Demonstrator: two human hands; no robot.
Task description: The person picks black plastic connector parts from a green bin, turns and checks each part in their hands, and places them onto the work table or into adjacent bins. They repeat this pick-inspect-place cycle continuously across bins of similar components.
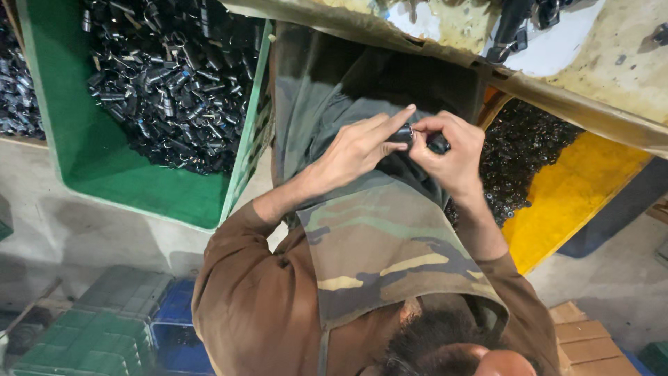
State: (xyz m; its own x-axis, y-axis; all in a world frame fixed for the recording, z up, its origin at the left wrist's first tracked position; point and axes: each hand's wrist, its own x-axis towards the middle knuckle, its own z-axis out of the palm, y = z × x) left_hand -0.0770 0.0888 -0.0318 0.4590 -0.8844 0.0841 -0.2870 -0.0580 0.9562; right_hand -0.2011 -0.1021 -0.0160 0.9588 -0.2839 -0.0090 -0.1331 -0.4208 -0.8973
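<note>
**Both hands pinch a small dark metal part over the apron**

Nearest lies the camouflage cloth apron (379,237). Above it, the left hand (358,150) and right hand (449,153) meet, fingertips grasping one small black metal part with a silver ring (421,137) between them. Left stands a green plastic crate (90,153) heaped with dark metal parts (167,76); right, a yellow plastic bin (577,195). Farther off runs a worn bench edge (577,97).
</note>
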